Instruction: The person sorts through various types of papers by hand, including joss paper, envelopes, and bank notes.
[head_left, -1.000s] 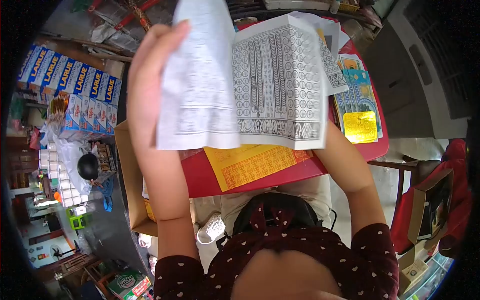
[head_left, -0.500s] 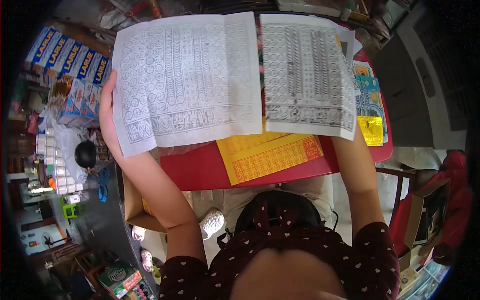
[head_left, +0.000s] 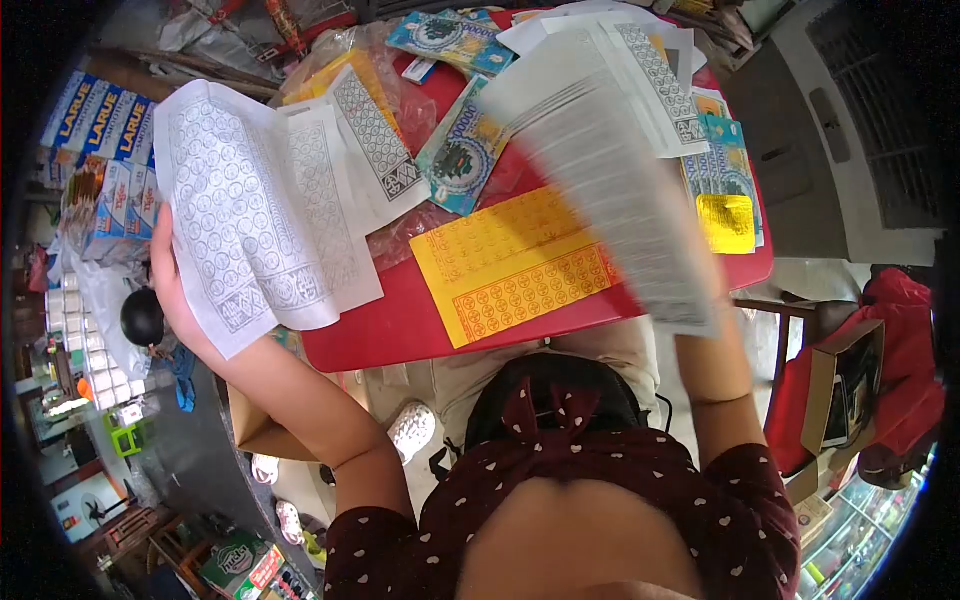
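My left hand (head_left: 165,265) grips a white paper sheet (head_left: 240,200) by its outer edge, thumb showing at the side. Rows of grey circles and a patterned border are printed on it, and it hangs creased. On the right, a second printed sheet (head_left: 610,180) is raised and smeared by motion. My right hand is mostly behind it, its fingers hidden; the forearm (head_left: 715,350) leads up to that sheet. Below and between the sheets lies yellow paper (head_left: 510,270) with red print. Another white printed sheet (head_left: 375,140) rests behind the left one.
Blue printed notes (head_left: 465,150) and clear plastic wrap (head_left: 395,235) lie on the red table (head_left: 390,320). More white sheets (head_left: 655,90) and a shiny gold-yellow packet (head_left: 725,222) are at the right. An open cardboard box (head_left: 845,390) stands beyond the table.
The two sheets, held side by side and flat before, have moved apart. The left one went left and folded; the right one swung and tilted. More of the tabletop shows between them.
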